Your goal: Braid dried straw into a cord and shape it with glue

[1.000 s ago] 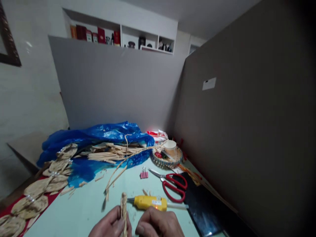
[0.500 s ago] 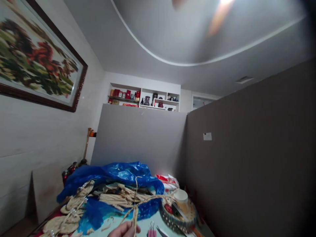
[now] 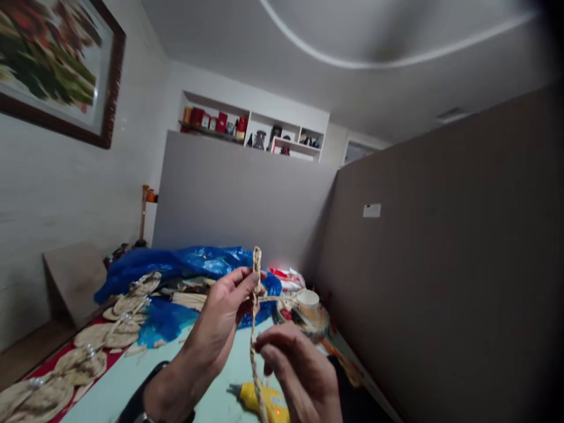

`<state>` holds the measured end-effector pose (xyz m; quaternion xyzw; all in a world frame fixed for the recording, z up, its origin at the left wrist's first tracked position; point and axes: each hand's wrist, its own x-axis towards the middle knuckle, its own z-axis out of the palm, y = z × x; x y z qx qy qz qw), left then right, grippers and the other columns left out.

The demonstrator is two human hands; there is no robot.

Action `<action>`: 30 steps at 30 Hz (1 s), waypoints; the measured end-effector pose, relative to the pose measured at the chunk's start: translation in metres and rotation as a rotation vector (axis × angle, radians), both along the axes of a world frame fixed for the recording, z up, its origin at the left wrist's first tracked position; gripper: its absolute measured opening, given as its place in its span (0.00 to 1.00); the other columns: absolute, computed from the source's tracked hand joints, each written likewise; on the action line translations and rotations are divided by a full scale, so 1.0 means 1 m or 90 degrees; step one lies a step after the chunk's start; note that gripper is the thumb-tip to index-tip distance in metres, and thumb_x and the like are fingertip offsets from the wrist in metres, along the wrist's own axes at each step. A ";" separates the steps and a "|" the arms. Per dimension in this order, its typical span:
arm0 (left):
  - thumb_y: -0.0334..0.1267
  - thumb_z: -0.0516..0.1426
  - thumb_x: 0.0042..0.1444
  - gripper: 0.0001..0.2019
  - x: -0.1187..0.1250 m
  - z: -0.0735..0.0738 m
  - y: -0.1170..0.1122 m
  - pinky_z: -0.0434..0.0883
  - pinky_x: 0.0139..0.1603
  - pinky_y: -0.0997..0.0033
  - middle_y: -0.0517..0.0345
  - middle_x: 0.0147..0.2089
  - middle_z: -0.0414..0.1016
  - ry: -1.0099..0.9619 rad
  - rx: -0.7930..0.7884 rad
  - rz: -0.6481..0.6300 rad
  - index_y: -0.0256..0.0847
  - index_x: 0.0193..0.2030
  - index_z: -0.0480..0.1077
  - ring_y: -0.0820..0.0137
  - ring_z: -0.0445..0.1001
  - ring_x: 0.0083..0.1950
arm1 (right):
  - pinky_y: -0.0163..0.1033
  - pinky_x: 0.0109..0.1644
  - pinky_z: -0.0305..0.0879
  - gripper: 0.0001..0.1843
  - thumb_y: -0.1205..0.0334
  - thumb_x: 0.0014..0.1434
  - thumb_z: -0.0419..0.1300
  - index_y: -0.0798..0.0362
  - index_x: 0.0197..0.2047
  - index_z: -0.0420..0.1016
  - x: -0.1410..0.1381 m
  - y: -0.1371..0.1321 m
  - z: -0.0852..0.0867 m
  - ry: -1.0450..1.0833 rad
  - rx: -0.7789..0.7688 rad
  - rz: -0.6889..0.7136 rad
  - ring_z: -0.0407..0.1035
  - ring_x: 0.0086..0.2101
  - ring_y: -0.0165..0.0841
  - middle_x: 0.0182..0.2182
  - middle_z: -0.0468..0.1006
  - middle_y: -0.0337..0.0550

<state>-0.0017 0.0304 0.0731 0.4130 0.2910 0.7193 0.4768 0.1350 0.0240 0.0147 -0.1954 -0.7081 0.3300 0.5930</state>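
Braid: we see a thin plaited straw cord [image 3: 255, 311], pale tan and rough, held upright above the pale green table [image 3: 132, 376]; its lower end runs out of view at the bottom edge.
Left hand [image 3: 224, 311]: our grip is clenched on the cord just under its top tip, thumb and fingertips pinching it.
Right hand [image 3: 299, 367]: fingers curled with the tips at the cord lower down; we cannot tell whether this grip truly clasps it.
Loose strand: a flat straw strip [image 3: 277, 298] leaves the cord between the two grips, heading away to the right.
Below the grips: a yellow plastic glue gun [image 3: 259, 402], partly hidden by the right hand.
Beyond the grips: a crinkled blue plastic sheet [image 3: 176, 267] with dry straw pieces, and a white paper cup [image 3: 307, 299] on a round woven tray [image 3: 319, 320], blurred.
Left of the grips: flat woven straw discs [image 3: 88, 352] on red cloth.
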 end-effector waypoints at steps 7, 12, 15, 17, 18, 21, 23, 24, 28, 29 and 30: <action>0.35 0.65 0.61 0.05 -0.017 0.014 -0.006 0.70 0.29 0.82 0.63 0.30 0.74 -0.063 0.001 0.032 0.37 0.35 0.76 0.78 0.68 0.29 | 0.34 0.38 0.73 0.23 0.77 0.68 0.53 0.41 0.54 0.77 -0.014 0.018 0.022 0.032 0.129 0.059 0.73 0.43 0.33 0.47 0.79 0.42; 0.31 0.64 0.60 0.03 -0.023 0.013 -0.002 0.73 0.29 0.81 0.61 0.28 0.74 -0.088 -0.044 0.045 0.37 0.35 0.77 0.76 0.69 0.28 | 0.38 0.47 0.74 0.18 0.75 0.65 0.62 0.44 0.52 0.78 -0.018 0.029 0.020 -0.006 0.128 0.087 0.74 0.46 0.35 0.46 0.81 0.41; 0.31 0.65 0.58 0.03 -0.021 0.010 0.002 0.74 0.27 0.81 0.59 0.27 0.75 -0.071 -0.078 0.056 0.36 0.33 0.77 0.74 0.70 0.28 | 0.37 0.47 0.74 0.13 0.72 0.64 0.66 0.47 0.49 0.79 -0.019 0.028 0.021 0.012 0.125 0.074 0.74 0.44 0.33 0.44 0.82 0.41; 0.32 0.66 0.57 0.04 -0.020 0.007 0.005 0.74 0.28 0.81 0.59 0.27 0.75 -0.054 -0.090 0.068 0.36 0.32 0.77 0.74 0.70 0.28 | 0.37 0.45 0.74 0.14 0.73 0.63 0.65 0.49 0.50 0.79 -0.020 0.026 0.023 0.013 0.134 0.051 0.74 0.45 0.34 0.45 0.82 0.43; 0.33 0.66 0.56 0.04 -0.020 0.006 0.007 0.75 0.28 0.81 0.59 0.27 0.75 -0.046 -0.094 0.075 0.37 0.31 0.77 0.74 0.70 0.28 | 0.38 0.45 0.74 0.14 0.73 0.63 0.65 0.50 0.50 0.79 -0.020 0.025 0.023 0.006 0.140 0.038 0.74 0.46 0.35 0.46 0.82 0.44; 0.33 0.67 0.54 0.05 -0.018 0.002 0.010 0.74 0.27 0.83 0.60 0.27 0.75 -0.025 -0.107 0.089 0.37 0.30 0.78 0.74 0.70 0.28 | 0.42 0.49 0.73 0.11 0.75 0.63 0.61 0.53 0.46 0.79 -0.019 0.024 0.024 0.005 0.157 0.006 0.75 0.46 0.37 0.45 0.82 0.46; 0.33 0.67 0.54 0.03 -0.017 0.000 0.010 0.74 0.28 0.82 0.60 0.29 0.76 -0.015 -0.116 0.087 0.38 0.31 0.79 0.74 0.71 0.30 | 0.43 0.49 0.72 0.09 0.74 0.64 0.59 0.53 0.43 0.78 -0.020 0.024 0.024 0.008 0.138 -0.005 0.75 0.43 0.36 0.42 0.82 0.46; 0.33 0.67 0.54 0.02 -0.016 0.000 0.009 0.75 0.29 0.82 0.59 0.30 0.77 -0.011 -0.120 0.085 0.38 0.32 0.79 0.73 0.72 0.30 | 0.42 0.48 0.72 0.08 0.73 0.65 0.59 0.54 0.41 0.77 -0.020 0.025 0.023 0.010 0.123 -0.011 0.74 0.41 0.35 0.41 0.81 0.46; 0.35 0.67 0.55 0.02 -0.012 -0.001 0.005 0.76 0.30 0.78 0.58 0.34 0.79 0.000 -0.152 0.084 0.40 0.35 0.81 0.71 0.74 0.32 | 0.40 0.41 0.69 0.06 0.71 0.64 0.58 0.53 0.38 0.75 -0.020 0.028 0.023 0.003 0.072 -0.049 0.71 0.35 0.33 0.34 0.79 0.42; 0.35 0.67 0.54 0.03 -0.011 -0.001 0.005 0.77 0.31 0.77 0.58 0.34 0.79 0.003 -0.155 0.091 0.40 0.36 0.81 0.70 0.75 0.33 | 0.39 0.40 0.69 0.05 0.71 0.64 0.59 0.53 0.37 0.75 -0.019 0.029 0.024 -0.007 0.064 -0.055 0.71 0.35 0.33 0.33 0.78 0.41; 0.35 0.67 0.54 0.03 -0.010 0.000 0.004 0.78 0.32 0.75 0.58 0.35 0.80 0.007 -0.158 0.098 0.40 0.36 0.81 0.69 0.76 0.34 | 0.38 0.39 0.68 0.05 0.71 0.63 0.59 0.53 0.36 0.75 -0.019 0.029 0.025 -0.021 0.058 -0.057 0.70 0.36 0.33 0.33 0.77 0.41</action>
